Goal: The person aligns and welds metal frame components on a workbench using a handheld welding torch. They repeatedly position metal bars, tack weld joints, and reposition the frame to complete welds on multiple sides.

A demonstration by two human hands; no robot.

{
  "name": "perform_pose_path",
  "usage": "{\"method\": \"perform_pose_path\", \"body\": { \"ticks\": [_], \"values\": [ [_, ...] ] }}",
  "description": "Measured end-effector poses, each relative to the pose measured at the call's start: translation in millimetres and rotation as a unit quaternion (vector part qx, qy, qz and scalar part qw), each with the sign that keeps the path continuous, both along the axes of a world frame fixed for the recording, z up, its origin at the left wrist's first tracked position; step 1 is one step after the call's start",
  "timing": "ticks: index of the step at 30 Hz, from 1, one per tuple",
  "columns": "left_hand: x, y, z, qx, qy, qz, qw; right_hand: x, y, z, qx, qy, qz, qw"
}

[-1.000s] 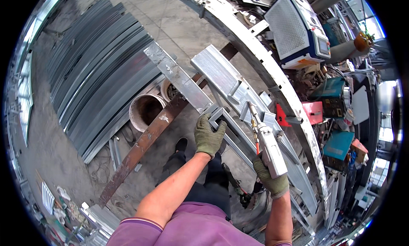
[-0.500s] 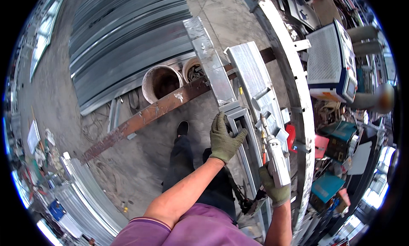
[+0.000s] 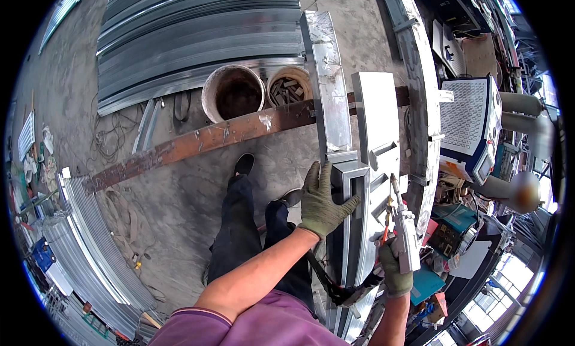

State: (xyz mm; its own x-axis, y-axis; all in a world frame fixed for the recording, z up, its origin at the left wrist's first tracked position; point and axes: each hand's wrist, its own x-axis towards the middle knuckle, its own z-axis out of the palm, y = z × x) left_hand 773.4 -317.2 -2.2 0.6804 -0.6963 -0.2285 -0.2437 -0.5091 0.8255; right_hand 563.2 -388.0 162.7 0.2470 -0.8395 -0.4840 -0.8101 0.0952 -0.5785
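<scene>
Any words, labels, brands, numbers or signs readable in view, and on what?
None can be read.
White handheld tool: no legible lettering.
White-and-blue cabinet: any marks on its orange patch or small screen are too small or blurred.
Teal machine: any marks on its dark panel are too small.

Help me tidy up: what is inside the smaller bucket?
The smaller bucket holds a loose heap of small, greyish blocky pieces; whatever lies beneath the top ones, and the bucket's bottom, is covered.

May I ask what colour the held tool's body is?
The tool's body is silvery grey, seen in the head view.
</scene>
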Motion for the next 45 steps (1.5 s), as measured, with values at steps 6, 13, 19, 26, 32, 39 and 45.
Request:
{"method": "perform_pose_path", "body": {
  "ticks": [6,13,19,26,32,39,45],
  "values": [
    [12,-3,-8,-0.050,-0.022,-0.036,0.998,-13,-1,24,0.013,0.007,-0.004,1.000],
    [7,-6,-17,-0.063,0.032,-0.053,0.996,-72,-1,74,-0.036,0.043,0.032,0.998],
    [4,-9,-24,-0.058,0.066,-0.050,0.995,-100,-18,168,0.028,0.110,0.076,0.991],
    [-12,-17,-23,-0.047,0.129,-0.007,0.990,-71,-98,240,-0.090,0.103,0.288,0.948],
    [-19,-19,13,0.076,0.098,0.092,0.988,24,-151,171,0.033,0.023,0.382,0.923],
    [-52,-16,19,0.180,0.097,0.105,0.973,68,-152,97,0.033,0.037,0.517,0.854],
    [-63,-6,-2,0.124,0.083,0.091,0.985,71,-157,58,-0.002,-0.019,0.561,0.828]
  ]
}}
